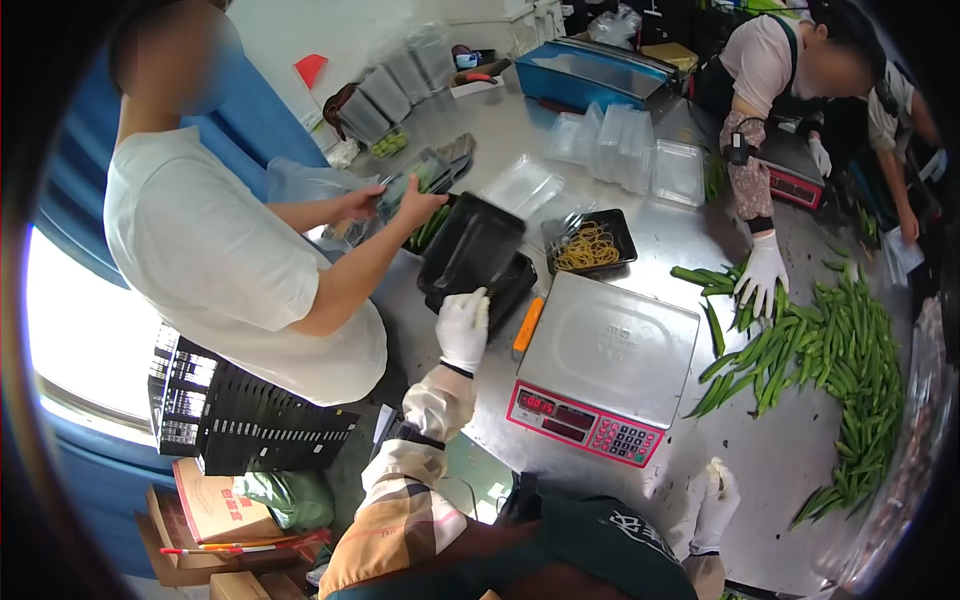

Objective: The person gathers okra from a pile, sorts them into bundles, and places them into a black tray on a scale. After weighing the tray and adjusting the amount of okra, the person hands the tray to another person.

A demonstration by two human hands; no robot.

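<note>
Apron nearest, left grip pinches black tray, long axis slanting away; right grip curled, contents unclear.

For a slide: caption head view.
White-gloved left hand holds a black rectangular plastic tray near a silver-topped digital scale.

Blue curtains are hanging left of the grip, where a window is glaring white. A pale wall is standing beyond it, a metal table is stretching to its right, and greenish floor is showing below it.
</note>
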